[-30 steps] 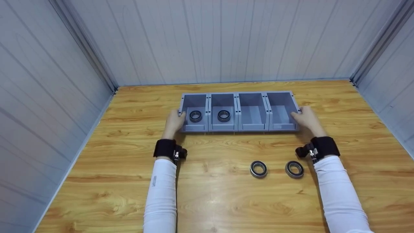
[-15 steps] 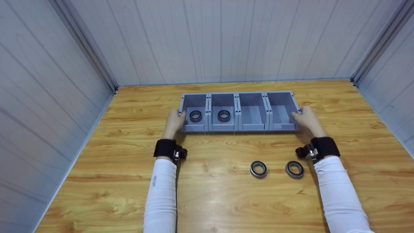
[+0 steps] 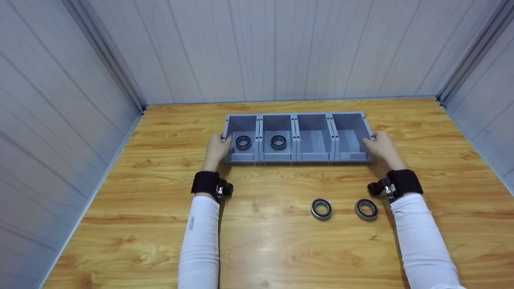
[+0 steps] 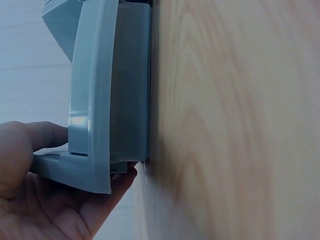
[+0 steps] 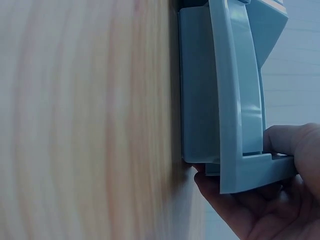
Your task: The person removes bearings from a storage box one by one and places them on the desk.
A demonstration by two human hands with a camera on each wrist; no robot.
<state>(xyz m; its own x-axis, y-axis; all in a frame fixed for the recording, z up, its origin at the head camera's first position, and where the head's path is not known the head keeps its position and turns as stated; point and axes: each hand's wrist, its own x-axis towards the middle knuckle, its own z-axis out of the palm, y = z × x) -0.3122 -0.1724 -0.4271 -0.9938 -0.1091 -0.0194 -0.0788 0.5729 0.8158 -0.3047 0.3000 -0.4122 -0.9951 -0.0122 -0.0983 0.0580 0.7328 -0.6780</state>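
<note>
A row of joined grey storage bins [image 3: 315, 157] stands toward the back of the table. My left hand [image 3: 217, 150] grips its left end wall, thumb over the rim and fingers under the outer side, as the left wrist view shows. At the other end my right hand [image 3: 382, 147] holds the right wall the same way, its thumb [image 5: 280, 139] inside. One black-sealed ball bearing [image 3: 243, 143] lies in the leftmost bin, and another bearing [image 3: 278, 142] in the bin beside it. The two bins on the right hold nothing.
Two more bearings lie flat on the wood-grain table [image 3: 257, 249] in front of the bins: one bearing [image 3: 321, 209] right of centre, the other bearing [image 3: 366, 209] near the right wrist strap [image 3: 404, 186]. White panel walls [image 3: 273, 52] enclose the back and both sides.
Both hands keep their hold on the bin row, and the bearings stay put. The whole head view has shifted only very slightly.
</note>
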